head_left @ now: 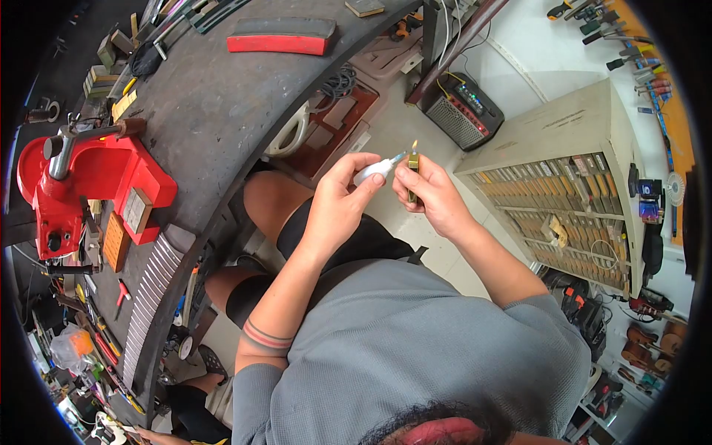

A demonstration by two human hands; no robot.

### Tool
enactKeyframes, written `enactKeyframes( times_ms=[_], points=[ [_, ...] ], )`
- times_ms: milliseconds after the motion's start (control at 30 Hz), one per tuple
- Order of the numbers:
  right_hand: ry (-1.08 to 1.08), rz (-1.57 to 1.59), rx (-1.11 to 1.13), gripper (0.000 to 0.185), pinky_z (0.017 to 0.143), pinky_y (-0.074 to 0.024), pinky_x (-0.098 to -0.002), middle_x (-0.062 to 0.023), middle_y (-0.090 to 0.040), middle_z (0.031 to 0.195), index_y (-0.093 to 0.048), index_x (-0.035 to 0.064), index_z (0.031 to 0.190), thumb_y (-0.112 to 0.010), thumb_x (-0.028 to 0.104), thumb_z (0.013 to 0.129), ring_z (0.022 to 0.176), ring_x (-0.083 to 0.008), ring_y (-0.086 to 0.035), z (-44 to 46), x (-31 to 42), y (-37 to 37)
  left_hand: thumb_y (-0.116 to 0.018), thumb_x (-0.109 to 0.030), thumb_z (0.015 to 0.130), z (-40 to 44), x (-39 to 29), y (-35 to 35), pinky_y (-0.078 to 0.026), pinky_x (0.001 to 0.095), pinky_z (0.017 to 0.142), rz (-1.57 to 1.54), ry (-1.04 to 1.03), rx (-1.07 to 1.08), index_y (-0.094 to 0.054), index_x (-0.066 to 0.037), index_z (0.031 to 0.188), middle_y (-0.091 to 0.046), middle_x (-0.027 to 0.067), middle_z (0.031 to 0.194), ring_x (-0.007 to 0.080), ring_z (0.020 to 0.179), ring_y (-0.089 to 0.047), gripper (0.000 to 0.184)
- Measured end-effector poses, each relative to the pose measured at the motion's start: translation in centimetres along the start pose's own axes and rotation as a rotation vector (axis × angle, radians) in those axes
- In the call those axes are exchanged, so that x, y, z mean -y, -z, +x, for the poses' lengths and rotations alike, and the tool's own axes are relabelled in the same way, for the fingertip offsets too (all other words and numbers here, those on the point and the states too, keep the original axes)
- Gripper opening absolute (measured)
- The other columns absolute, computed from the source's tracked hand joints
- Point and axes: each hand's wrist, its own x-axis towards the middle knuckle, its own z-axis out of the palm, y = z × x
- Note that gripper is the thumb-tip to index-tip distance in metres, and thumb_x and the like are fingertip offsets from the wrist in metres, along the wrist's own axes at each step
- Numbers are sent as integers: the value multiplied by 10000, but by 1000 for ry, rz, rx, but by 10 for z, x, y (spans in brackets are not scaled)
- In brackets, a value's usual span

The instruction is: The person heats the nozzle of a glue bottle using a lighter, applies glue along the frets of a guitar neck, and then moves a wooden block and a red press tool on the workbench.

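Left hand (340, 194) pinched white bottle (371, 173); right hand (439, 199) gripped lit lighter (413, 162); dark workbench (222, 96) left of them; cabinet (552, 132), amplifier (461, 113) to right.

A dark grey, scuffed-topped bench (200, 81) sweeps along the left side. Pale, smooth floor (475, 271) spreads to its right, below a boxy beige cabinet (560, 132) with rows of narrow slots. A brightly lit white wall (519, 44) stands behind; an orange-yellow board (634, 13) hung with tools lines the far right.
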Motion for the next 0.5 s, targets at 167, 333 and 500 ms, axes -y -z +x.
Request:
enactKeyframes(
  times_ms=[167,333,500],
  points=[
    [-2,5,7,281,611,-381,-235,42,-601,877,-623,108,1155,-634,384,1207,723,-38,-482,0,1,-1,-742,-106,1140,0,3,0,-604,319,1036,-20,-8,0,-690,54,1406,-794,101,1265,158,1160,-766,315],
    [-8,-15,-10,292,616,-392,-239,40,-604,877,-624,106,1158,-642,394,1201,723,-43,-490,0,1,-1,-759,-120,1123,0,3,-1,-580,309,960,-24,-17,-12,-703,41,1397,-782,77,1219,132,1065,-709,323],
    [-5,-10,-7,289,615,-390,-240,38,-602,869,-627,103,1162,-645,389,1200,719,-45,-488,0,-1,-1,-748,-114,1139,0,2,0,-597,316,1038,-10,-5,3,-691,54,1404,-795,98,1259,152,1162,-760,318]
  ],
)
